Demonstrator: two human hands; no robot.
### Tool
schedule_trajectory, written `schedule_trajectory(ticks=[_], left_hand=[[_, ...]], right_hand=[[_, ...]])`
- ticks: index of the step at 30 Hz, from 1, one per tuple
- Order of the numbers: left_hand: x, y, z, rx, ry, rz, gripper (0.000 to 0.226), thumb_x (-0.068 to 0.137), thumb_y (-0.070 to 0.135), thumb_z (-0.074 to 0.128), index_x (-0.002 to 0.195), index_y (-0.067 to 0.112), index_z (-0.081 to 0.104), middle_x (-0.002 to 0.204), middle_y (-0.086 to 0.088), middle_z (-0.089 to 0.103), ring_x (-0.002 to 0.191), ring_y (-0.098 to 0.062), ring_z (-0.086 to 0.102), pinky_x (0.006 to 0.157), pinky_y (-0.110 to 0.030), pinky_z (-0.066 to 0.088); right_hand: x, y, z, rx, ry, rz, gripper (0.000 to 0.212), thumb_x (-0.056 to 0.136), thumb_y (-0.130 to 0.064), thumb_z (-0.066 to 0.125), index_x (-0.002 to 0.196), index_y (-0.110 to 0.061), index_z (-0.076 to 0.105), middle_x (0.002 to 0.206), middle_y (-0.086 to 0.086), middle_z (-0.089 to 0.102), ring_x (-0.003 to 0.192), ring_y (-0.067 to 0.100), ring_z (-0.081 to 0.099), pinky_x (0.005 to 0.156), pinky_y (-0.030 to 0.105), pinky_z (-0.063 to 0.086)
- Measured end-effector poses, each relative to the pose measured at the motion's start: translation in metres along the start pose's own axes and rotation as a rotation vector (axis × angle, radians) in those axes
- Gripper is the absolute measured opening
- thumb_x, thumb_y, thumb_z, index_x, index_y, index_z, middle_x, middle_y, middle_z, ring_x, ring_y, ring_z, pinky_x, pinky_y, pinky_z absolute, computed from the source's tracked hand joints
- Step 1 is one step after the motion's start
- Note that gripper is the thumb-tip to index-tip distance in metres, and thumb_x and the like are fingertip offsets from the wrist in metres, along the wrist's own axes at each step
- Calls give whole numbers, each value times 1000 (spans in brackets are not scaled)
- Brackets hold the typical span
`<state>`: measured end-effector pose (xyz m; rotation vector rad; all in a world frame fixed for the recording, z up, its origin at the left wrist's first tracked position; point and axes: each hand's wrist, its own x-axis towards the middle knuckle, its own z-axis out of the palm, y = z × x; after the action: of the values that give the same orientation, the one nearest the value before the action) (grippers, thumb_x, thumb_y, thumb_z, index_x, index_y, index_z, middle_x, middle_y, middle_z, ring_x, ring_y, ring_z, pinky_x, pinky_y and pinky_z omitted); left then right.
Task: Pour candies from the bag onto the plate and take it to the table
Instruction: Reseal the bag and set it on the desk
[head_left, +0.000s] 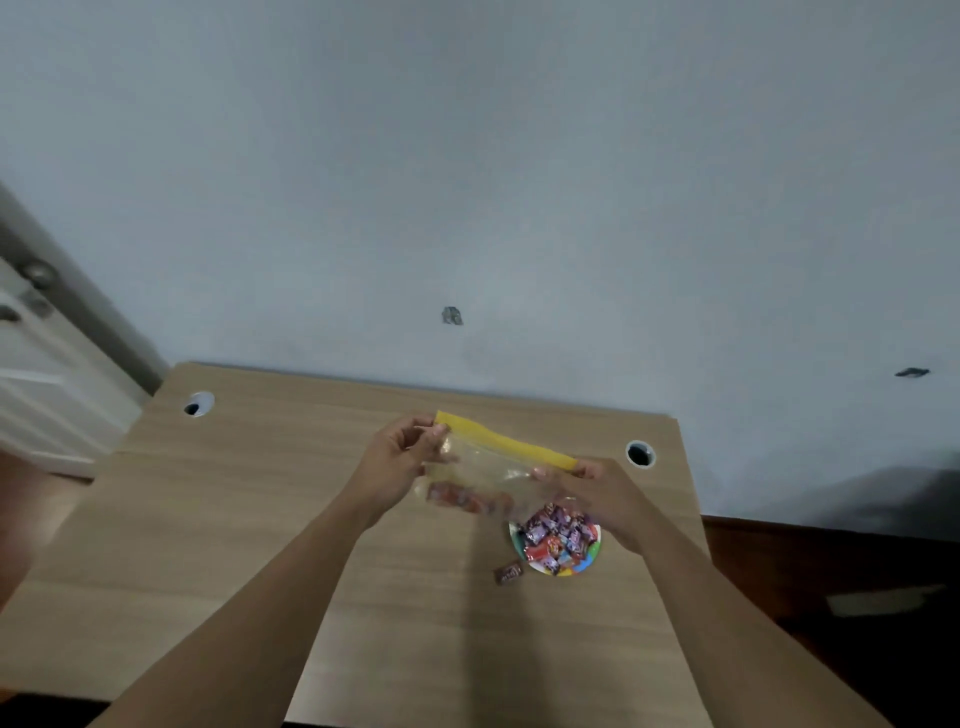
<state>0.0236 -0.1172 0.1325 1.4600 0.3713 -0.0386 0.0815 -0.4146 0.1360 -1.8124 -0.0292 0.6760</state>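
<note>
A clear plastic bag (488, 470) with a yellow zip strip along its top is held up above the wooden desk (234, 545). My left hand (400, 457) pinches its left top corner and my right hand (605, 493) pinches its right top corner. A few reddish candies still lie in the bag's bottom left. Below the bag, on the right, sits a small colourful plate (584, 564) heaped with wrapped candies (558, 535). One brown candy (509, 573) lies on the desk just left of the plate.
The desk stands against a pale blue wall and has two round cable holes, the left hole (198, 404) and the right hole (640, 453). A white door with a knob (39, 275) is at the far left. Dark floor lies to the right of the desk.
</note>
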Motion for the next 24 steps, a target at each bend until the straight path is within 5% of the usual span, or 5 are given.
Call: schedule_trajectory(ticks=[4,7,11,13,24], left_hand=[[-5,5,-16,149,16,98,9,104,17,68,96,17,73,90,2,75,82,-9,68,77,-29,50],[-4,10,-25,277,74,184,21,99,7,72,82,18,67,73,17,69,68,3,58,71,-17,45],[-7,14,-28,359,148,249,30,95,1,75,74,20,65,64,21,67,65,5,57,67,-12,44],[-11,17,-29,364,156,276,22,94,3,75,78,16,68,68,20,71,68,6,61,67,-10,45],[-34,28,-59,196,138,279,4,97,14,76,94,15,76,89,5,76,77,3,66,75,-10,51]], right_hand=[[2,-18,3,-303,-96,-22,32,84,-58,86,94,-27,88,66,-7,64,63,19,55,60,32,42],[5,-38,15,-494,-201,-78,25,87,-52,86,92,-27,83,62,-16,62,56,8,49,59,29,36],[7,-70,51,-637,-166,-223,57,84,-55,88,134,-34,73,129,-19,73,118,2,66,102,29,51],[9,-86,72,-621,-107,-313,63,83,-56,87,139,-32,71,136,-17,69,123,1,61,101,26,46],[24,-116,136,-607,-13,-517,10,97,-26,80,97,-16,79,61,-42,60,58,-12,57,58,10,37]])
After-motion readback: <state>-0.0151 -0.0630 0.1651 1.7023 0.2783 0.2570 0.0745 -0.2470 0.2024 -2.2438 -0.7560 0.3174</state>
